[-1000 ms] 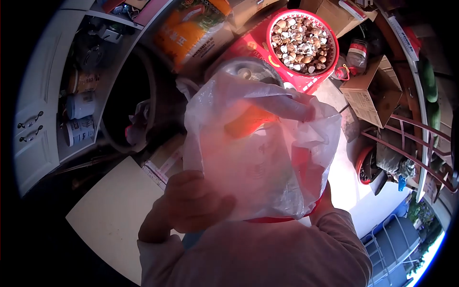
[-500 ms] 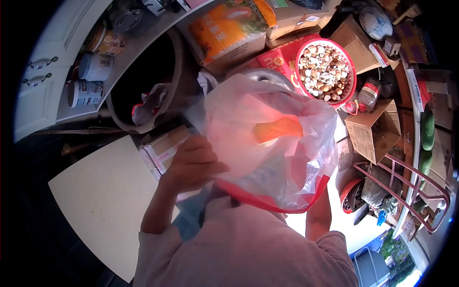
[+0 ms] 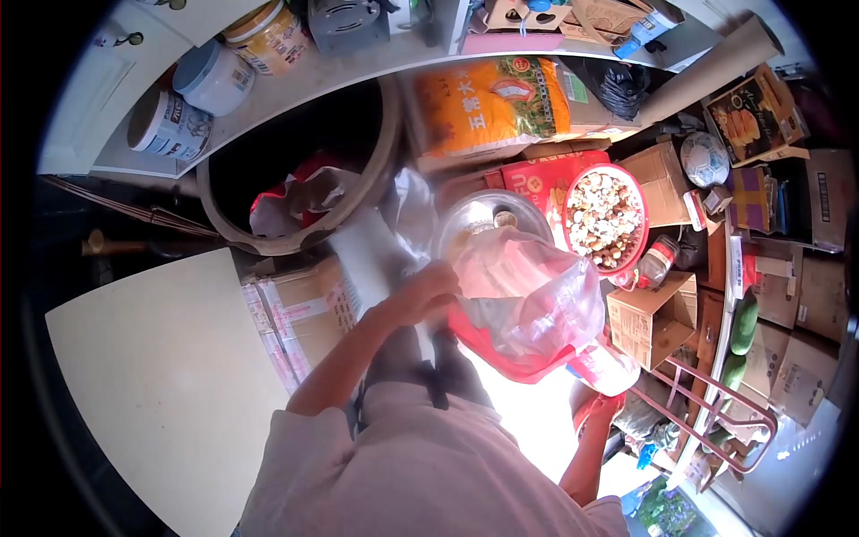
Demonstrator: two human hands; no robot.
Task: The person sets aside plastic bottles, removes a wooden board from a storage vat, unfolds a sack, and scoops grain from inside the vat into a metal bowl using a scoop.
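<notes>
I'm holding the plastic bag (image 3: 541,304) nearside of the metal bowl (image 3: 458,213), L hand (image 3: 434,291) pinching the bag's left edge, can't tell how R hand (image 3: 598,407) at right is gripping, next move prob. needing a steady L pinch.

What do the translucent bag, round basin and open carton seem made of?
Translucent bag: thin, glossy plastic film; it creases, shines and lets light through.
Round basin: probably metal, from its silvery sheen, though clear plastic is possible.
Open carton: matte brown cardboard, with flat printed sides.
</notes>
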